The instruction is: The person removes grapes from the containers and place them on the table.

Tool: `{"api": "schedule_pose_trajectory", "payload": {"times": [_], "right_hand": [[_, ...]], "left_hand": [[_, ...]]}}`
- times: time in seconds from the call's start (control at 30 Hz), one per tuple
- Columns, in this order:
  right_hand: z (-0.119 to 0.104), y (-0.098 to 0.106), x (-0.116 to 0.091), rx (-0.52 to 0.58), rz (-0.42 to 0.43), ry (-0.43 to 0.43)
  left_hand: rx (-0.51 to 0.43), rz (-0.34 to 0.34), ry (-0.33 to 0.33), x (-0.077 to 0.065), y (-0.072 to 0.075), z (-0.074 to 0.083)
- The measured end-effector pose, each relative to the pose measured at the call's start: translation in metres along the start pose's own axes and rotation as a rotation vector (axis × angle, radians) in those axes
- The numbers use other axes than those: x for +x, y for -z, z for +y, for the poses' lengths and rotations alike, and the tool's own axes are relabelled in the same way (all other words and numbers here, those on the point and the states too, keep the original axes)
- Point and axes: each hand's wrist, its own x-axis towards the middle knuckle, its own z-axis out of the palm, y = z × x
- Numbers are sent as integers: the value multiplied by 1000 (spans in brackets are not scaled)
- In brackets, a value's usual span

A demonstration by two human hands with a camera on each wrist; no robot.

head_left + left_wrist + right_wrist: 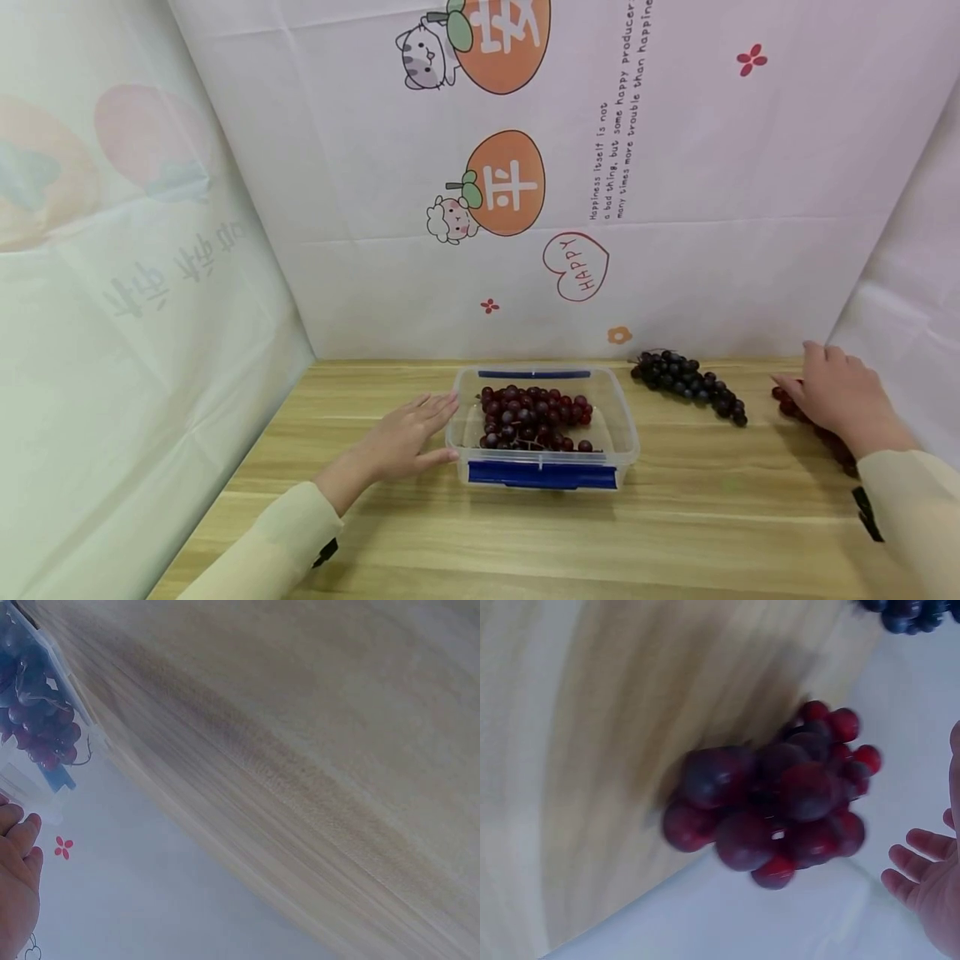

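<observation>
A clear plastic container [626,421] with blue side latches stands on the wooden table, and a bunch of dark red grapes [525,412] lies in it. Against its left wall rests my left hand [405,437], fingers extended and thumb near the front corner. Over at the right, my right hand [851,392] is above a second bunch of red grapes [780,795], partly covering it in the head view. In the right wrist view the fingers [911,862] are spread and apart from these grapes.
Between the container and my right hand, a bunch of black grapes [686,383] lies near the back of the table [675,533]. White printed cloth [675,275] rises behind the table and along both sides.
</observation>
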Motion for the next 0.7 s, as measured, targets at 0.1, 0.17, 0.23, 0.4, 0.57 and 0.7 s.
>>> {"api": "schedule_pose_trajectory", "payload": {"times": [0.1, 0.17, 0.23, 0.4, 0.57, 0.7], "right_hand": [[-12, 5, 4, 5, 29, 2], [-21, 10, 7, 16, 40, 3], [-30, 14, 11, 34, 44, 7], [-57, 24, 19, 103, 40, 36], [-88, 31, 24, 137, 77, 120], [-115, 36, 26, 124, 128, 199]], "left_hand": [[-3, 7, -9, 1, -1, -1], [0, 11, -17, 1, -1, -1], [1, 11, -20, 1, -2, -1], [6, -5, -4, 1, 0, -1], [-9, -12, 0, 1, 2, 1], [-17, -19, 1, 0, 3, 1]]}}
